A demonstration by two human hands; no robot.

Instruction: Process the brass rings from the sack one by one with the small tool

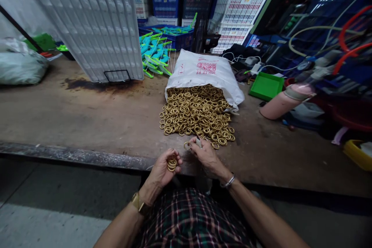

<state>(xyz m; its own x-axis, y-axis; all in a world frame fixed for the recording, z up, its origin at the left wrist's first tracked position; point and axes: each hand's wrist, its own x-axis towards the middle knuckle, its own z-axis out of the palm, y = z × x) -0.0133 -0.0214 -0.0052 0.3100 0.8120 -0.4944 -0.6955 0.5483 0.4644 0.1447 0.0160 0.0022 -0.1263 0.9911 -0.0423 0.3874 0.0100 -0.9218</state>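
A heap of gold-coloured rings (197,112) spills from the open mouth of a white sack (203,68) onto the brown table (116,120). Fingers curled, my left hand (166,167) holds several gold rings (171,164) in its palm, over the table's front edge. Just in front of the heap, my right hand (205,155) pinches one gold ring (187,145) between thumb and finger. Something small and dark shows at the fingertips of my right hand, too small to name. The two hands are a short distance apart.
Corrugated translucent sheets (95,23) stand at the back left. Behind the sack are green and turquoise plastic parts (155,54) and stacked crates (241,6). On the right are a green tray (266,86), a pink bottle (283,102) and a yellow container (357,155).
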